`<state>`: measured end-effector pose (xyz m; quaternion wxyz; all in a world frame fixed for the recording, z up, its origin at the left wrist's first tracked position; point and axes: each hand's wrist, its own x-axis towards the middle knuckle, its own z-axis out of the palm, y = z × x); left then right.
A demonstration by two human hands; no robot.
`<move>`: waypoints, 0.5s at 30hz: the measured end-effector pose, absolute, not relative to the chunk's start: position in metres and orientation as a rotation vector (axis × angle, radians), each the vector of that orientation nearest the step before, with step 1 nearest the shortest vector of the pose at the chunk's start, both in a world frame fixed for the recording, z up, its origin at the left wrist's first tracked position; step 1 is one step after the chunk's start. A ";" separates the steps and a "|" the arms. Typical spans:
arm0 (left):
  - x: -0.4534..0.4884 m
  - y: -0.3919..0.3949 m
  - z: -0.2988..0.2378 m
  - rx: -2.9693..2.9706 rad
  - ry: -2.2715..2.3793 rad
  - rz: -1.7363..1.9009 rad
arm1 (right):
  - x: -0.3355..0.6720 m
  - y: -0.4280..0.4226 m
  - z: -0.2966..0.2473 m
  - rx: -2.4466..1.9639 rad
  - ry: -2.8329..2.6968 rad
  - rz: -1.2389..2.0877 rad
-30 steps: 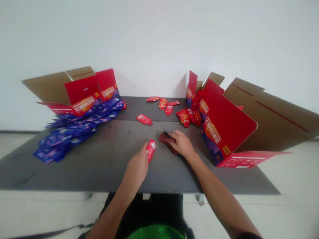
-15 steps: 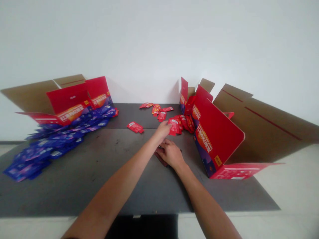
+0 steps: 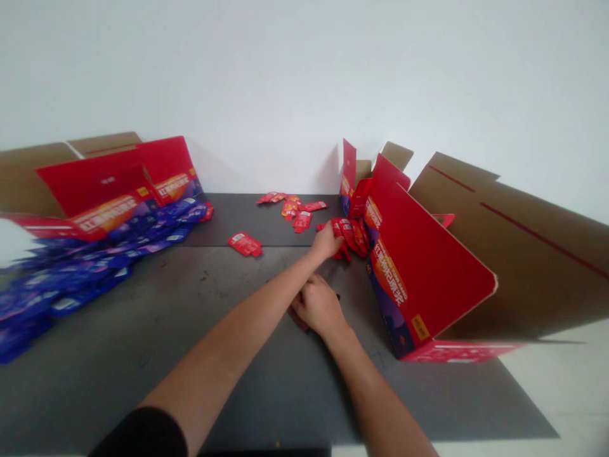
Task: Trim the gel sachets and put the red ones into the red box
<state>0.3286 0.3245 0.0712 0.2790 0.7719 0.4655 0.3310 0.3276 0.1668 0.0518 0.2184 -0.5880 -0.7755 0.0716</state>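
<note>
My left hand (image 3: 327, 242) reaches across the dark table (image 3: 200, 355) to a heap of red packets (image 3: 351, 233) at the mouth of the red box on the right (image 3: 428, 273). Its fingers curl onto the nearest packets of that heap. My right hand (image 3: 316, 306) lies closer to me, closed over a small dark red stack of packets (image 3: 295, 317) that it presses to the table. Most of that stack is hidden under the hand.
Loose red packets (image 3: 245, 244) and a small scatter (image 3: 291, 205) lie at the far middle. Many blue packets (image 3: 95, 260) spill from the open red box on the left (image 3: 109, 184). Brown cardboard flaps (image 3: 523, 254) stand at the right. A white wall is behind.
My left hand, which held a red packet beside the stack, has stretched forward to the heap by the right box. The right hand has stayed on its stack. The view has shifted.
</note>
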 end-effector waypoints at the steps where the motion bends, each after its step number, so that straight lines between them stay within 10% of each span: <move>1: 0.328 0.323 0.070 2.114 1.249 0.874 | 0.328 0.167 0.052 -1.633 -2.150 0.207; 15: 0.183 0.335 0.069 2.414 1.805 0.962 | 0.330 0.167 0.050 -1.521 -2.176 0.202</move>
